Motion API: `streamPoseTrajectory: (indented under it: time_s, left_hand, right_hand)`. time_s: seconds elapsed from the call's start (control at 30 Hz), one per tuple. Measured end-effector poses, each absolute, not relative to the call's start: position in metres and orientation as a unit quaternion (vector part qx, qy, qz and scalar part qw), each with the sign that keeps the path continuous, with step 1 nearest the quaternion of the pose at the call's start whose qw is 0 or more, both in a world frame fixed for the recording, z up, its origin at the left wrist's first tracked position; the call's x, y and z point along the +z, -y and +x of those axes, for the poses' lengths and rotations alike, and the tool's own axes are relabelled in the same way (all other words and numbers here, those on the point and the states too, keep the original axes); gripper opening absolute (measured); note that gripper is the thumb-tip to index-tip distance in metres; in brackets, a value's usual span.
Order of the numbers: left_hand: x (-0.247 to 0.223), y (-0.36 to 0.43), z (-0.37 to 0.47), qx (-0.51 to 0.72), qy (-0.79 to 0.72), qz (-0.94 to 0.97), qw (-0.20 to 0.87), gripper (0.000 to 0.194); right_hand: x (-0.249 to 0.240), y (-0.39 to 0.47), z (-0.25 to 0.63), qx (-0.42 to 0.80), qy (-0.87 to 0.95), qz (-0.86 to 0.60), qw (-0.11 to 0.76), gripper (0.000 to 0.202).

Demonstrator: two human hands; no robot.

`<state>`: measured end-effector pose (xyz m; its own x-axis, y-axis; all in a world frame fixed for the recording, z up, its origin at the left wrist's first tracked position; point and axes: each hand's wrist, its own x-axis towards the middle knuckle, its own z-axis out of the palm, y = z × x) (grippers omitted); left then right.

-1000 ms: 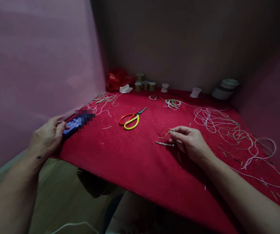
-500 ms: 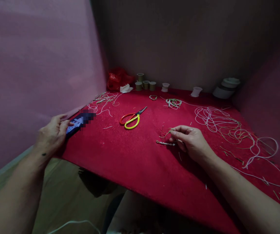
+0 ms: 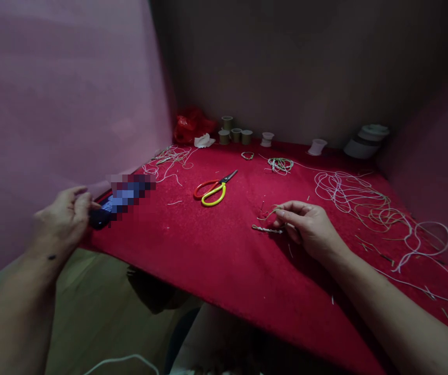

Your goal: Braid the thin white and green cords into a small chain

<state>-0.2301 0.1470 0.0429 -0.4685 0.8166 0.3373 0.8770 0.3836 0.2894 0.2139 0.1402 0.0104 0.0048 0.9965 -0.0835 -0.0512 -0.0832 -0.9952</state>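
Note:
My right hand pinches a thin tan cord between thumb and fingertips, a little above the red cloth. Beside those fingers lies a short braided cord piece, its right end hidden under the hand. A pin stands in the cloth close by. At the table's left edge my left hand is open, fingers loosely bent, at the near end of a phone; a fingertip seems to touch its corner. The phone's screen is lit and partly blurred out. Scissors with one red and one yellow handle lie between the hands.
Loose cord spreads in loops over the right side, with small clippings near it. More cord lies at the back left. Several thread spools, a red plastic bag and a lidded jar line the back wall.
My left hand has drawn back to the left, off the phone's screen, uncovering the phone's near end. My right hand keeps its pinch on the cord. The view has shifted slightly.

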Motion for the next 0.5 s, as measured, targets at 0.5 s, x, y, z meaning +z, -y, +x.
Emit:
streamPoseTrajectory:
  time_s: [0.5]
  left_hand:
    - [0.043,-0.170,-0.234,-0.335,0.725,-0.599,0.050,0.062]
  right_hand:
    - [0.012,-0.139,0.214,0.535,0.464,-0.507,0.491,0.032]
